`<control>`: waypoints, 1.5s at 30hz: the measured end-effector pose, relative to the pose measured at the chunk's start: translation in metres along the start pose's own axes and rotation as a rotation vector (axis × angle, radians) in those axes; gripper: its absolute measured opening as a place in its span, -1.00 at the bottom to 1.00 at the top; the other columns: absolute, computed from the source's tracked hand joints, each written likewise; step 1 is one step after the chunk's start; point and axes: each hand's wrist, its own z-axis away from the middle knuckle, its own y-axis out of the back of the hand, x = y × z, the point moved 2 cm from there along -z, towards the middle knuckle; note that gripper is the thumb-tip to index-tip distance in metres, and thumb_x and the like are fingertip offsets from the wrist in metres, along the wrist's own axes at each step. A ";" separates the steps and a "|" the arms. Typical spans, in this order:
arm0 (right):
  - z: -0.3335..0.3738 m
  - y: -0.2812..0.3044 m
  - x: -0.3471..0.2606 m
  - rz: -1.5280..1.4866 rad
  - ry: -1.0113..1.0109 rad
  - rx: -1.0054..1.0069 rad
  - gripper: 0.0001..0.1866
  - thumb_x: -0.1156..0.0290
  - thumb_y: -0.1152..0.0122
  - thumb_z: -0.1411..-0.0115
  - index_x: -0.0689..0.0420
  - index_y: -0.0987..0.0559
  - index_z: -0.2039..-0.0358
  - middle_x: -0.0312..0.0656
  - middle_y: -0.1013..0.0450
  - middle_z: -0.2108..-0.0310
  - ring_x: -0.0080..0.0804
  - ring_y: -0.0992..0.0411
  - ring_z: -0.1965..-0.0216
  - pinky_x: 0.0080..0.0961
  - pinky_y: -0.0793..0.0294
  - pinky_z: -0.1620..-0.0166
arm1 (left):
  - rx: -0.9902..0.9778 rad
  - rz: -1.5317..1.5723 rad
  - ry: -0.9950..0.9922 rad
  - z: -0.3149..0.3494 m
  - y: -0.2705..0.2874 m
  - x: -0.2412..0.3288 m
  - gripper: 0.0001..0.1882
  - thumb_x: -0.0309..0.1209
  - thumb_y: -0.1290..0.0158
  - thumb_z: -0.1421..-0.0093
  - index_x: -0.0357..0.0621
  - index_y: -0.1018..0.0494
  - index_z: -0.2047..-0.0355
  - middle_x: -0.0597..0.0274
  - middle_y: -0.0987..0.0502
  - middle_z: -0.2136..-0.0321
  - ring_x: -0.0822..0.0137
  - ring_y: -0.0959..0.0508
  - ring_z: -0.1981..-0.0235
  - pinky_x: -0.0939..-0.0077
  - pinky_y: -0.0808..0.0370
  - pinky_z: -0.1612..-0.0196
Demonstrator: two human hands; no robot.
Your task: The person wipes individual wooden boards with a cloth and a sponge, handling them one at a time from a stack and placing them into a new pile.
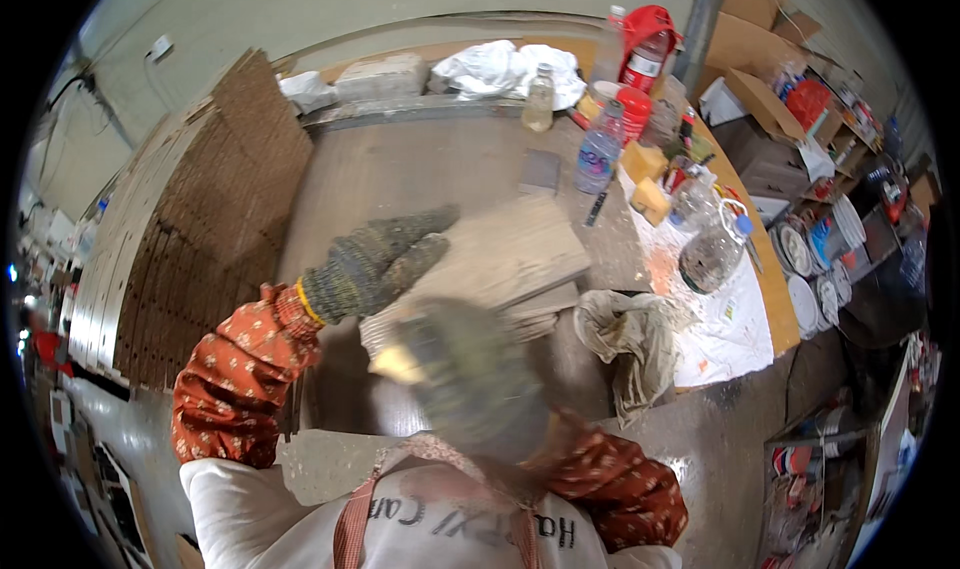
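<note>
A pale wooden board (510, 249) lies on top of more boards (540, 314) in front of me, their ends showing at the near side. My left hand (375, 259), in a grey-green knitted glove, rests at the top board's left edge with its fingers stretched out. My right hand (475, 379), gloved alike and smeared by motion, is over the near edge of the boards. A pale yellow block (398, 365), sponge-like, sticks out from its finger side; the fingers closed about it are blurred.
Tall stacked panels with holes (210, 209) stand at left. A crumpled cloth (635, 339) hangs by the table's near right edge. Beyond it are a bottle with a blue cap (715, 254), a water bottle (598, 154), yellow sponge pieces (650, 201) and a grey square pad (540, 172).
</note>
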 end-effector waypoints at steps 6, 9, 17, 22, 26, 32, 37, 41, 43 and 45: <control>-0.007 0.000 0.014 -0.121 0.054 -0.056 -0.36 0.33 -0.26 -0.01 0.12 -0.39 -0.15 -0.02 -0.36 -0.05 -0.10 -0.38 -0.05 -0.15 -0.38 -0.08 | 0.046 0.026 -0.067 -0.004 0.004 0.004 -0.57 -0.22 0.07 -0.35 -0.19 -0.37 -0.14 -0.11 -0.50 0.01 0.01 -0.54 0.02 0.27 -0.46 -0.04; 0.008 0.051 0.080 0.075 -0.036 -0.037 -0.42 0.41 -0.29 -0.06 0.16 -0.38 -0.12 -0.05 -0.42 0.02 -0.05 -0.38 -0.05 -0.16 -0.34 -0.13 | -0.007 0.028 0.058 -0.006 0.006 0.010 -0.58 -0.25 0.06 -0.34 -0.21 -0.38 -0.12 -0.12 -0.51 0.03 -0.01 -0.56 0.07 0.27 -0.49 0.00; 0.006 0.067 0.163 -0.452 -0.473 0.246 -0.42 0.50 -0.34 -0.05 0.29 -0.35 -0.08 -0.08 -0.44 0.13 -0.32 -0.45 0.12 -0.42 -0.47 0.04 | -0.008 -0.505 -0.071 -0.009 0.011 0.024 -0.52 -0.25 0.03 -0.31 -0.24 -0.32 -0.17 -0.14 -0.39 -0.11 -0.08 -0.34 -0.18 0.04 -0.27 -0.21; 0.041 0.044 0.178 -0.273 -0.420 0.151 -0.25 0.38 -0.42 -0.03 0.33 -0.26 -0.17 0.01 -0.34 -0.01 -0.16 -0.36 -0.03 -0.32 -0.37 -0.09 | -0.149 -0.452 0.087 -0.021 -0.003 0.071 -0.17 0.05 -0.13 -0.11 -0.18 -0.19 -0.26 -0.23 -0.25 -0.19 -0.19 -0.22 -0.25 -0.05 -0.11 -0.29; 0.019 0.062 0.175 -0.386 -0.467 0.060 -0.36 0.36 -0.41 -0.03 0.32 -0.34 -0.06 0.02 -0.42 0.09 -0.13 -0.45 0.10 -0.30 -0.45 0.01 | -0.171 -0.427 0.093 -0.018 -0.011 0.063 0.05 0.18 -0.20 0.03 -0.14 -0.07 -0.32 -0.27 -0.17 -0.22 -0.22 -0.17 -0.26 -0.09 -0.04 -0.31; 0.014 0.064 0.163 -0.490 -0.089 -0.071 -0.24 0.37 -0.48 0.03 0.27 -0.30 -0.13 0.04 -0.39 0.01 -0.12 -0.42 -0.01 -0.29 -0.43 -0.06 | -0.224 -0.443 0.077 -0.031 -0.010 0.060 0.06 0.17 -0.23 0.05 -0.14 -0.07 -0.31 -0.19 -0.17 -0.24 -0.15 -0.16 -0.28 -0.17 0.00 -0.30; -0.009 0.061 0.176 -0.533 -0.108 -0.185 -0.31 0.44 -0.45 0.01 0.27 -0.34 -0.12 0.04 -0.39 -0.02 -0.15 -0.42 -0.01 -0.30 -0.43 -0.07 | -0.194 -0.368 0.046 -0.017 -0.009 0.056 0.06 0.17 -0.23 0.06 -0.10 -0.07 -0.32 -0.12 -0.16 -0.26 -0.11 -0.12 -0.31 -0.19 0.06 -0.31; -0.038 0.023 0.216 -0.523 -0.302 -0.173 -0.39 0.37 -0.39 -0.04 0.24 -0.38 -0.09 0.04 -0.41 -0.02 -0.13 -0.43 -0.01 -0.35 -0.43 -0.05 | -0.215 -0.365 0.029 -0.021 -0.007 0.059 0.03 0.19 -0.17 0.02 -0.05 -0.05 -0.34 -0.08 -0.12 -0.29 -0.07 -0.05 -0.35 -0.17 0.12 -0.33; -0.042 0.011 0.232 -0.629 -0.343 -0.123 -0.38 0.40 -0.39 -0.04 0.25 -0.37 -0.10 0.00 -0.41 -0.03 -0.20 -0.41 -0.03 -0.38 -0.40 -0.08 | -0.240 -0.417 0.039 -0.021 -0.005 0.064 0.02 0.20 -0.16 0.00 -0.03 -0.04 -0.35 -0.08 -0.09 -0.31 -0.07 -0.02 -0.36 -0.18 0.15 -0.34; -0.045 0.008 0.234 -0.698 -0.346 -0.093 -0.37 0.43 -0.40 -0.03 0.25 -0.36 -0.11 -0.03 -0.40 -0.03 -0.26 -0.40 -0.04 -0.40 -0.38 -0.10 | -0.281 -0.522 0.050 -0.021 -0.007 0.066 0.03 0.21 -0.15 0.00 -0.01 -0.03 -0.35 -0.09 -0.06 -0.32 -0.07 0.01 -0.37 -0.19 0.17 -0.34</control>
